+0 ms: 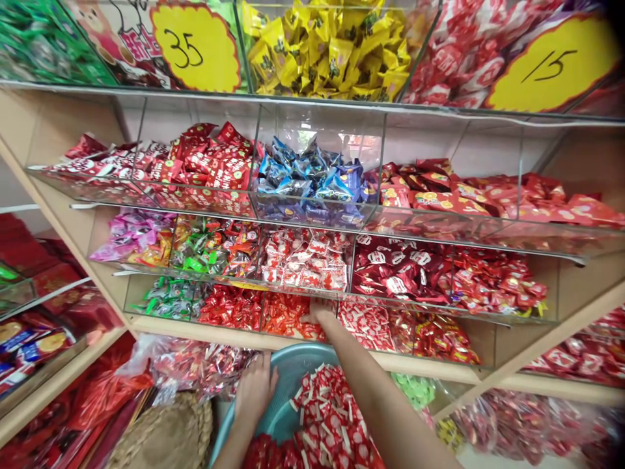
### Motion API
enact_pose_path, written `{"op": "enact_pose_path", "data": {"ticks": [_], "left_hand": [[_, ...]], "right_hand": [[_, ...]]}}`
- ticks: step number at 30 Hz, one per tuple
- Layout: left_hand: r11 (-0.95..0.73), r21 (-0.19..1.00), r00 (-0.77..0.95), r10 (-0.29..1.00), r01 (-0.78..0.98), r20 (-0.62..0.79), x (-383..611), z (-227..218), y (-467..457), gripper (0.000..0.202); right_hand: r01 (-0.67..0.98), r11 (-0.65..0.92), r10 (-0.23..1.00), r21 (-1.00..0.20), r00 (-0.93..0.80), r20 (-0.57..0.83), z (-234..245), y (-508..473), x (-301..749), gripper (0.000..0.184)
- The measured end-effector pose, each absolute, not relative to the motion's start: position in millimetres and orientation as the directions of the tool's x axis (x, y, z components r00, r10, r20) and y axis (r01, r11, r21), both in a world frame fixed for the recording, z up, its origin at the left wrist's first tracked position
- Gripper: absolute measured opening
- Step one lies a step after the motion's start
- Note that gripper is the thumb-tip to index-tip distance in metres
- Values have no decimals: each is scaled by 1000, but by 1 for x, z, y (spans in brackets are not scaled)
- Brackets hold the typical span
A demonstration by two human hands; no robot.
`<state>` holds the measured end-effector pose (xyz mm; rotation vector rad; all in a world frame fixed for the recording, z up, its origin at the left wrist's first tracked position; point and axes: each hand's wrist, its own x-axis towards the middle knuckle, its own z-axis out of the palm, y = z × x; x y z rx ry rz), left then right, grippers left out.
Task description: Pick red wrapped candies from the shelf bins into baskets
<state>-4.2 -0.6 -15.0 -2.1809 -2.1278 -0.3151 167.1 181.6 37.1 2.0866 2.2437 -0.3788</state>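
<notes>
A teal plastic basin (pixel 280 397) stands below the shelves, holding red-and-white wrapped candies (pixel 332 417) and darker red ones (pixel 273 454). My left hand (pixel 254 389) grips its left rim, with the thumb on the inner side. Up at the lowest shelf, my right hand (pixel 323 315) reaches over the front into a compartment of orange-red wrapped candies (pixel 288 314). Its thumb and fingers look spread apart, partly blurred, with nothing visible in them. Just right of that hand is a compartment of small red-and-white candies (pixel 366 324).
Clear dividers split the shelves of wrapped sweets, including blue packets (pixel 307 172) and yellow ones (pixel 327 52). Yellow price signs (pixel 195 47) hang at the top. Beneath, bagged candies (pixel 205 365) and a woven basket (pixel 161 433) lie left; more bags (pixel 527 423) lie right.
</notes>
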Motion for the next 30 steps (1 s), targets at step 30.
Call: {"op": "enact_pose_path", "data": {"ticks": [30], "left_hand": [[-27,55,16,981,998,192,-2,-12,-1,38]], "right_hand": [[974,74,953,-214,-132,-272,29,153,165,93]]}}
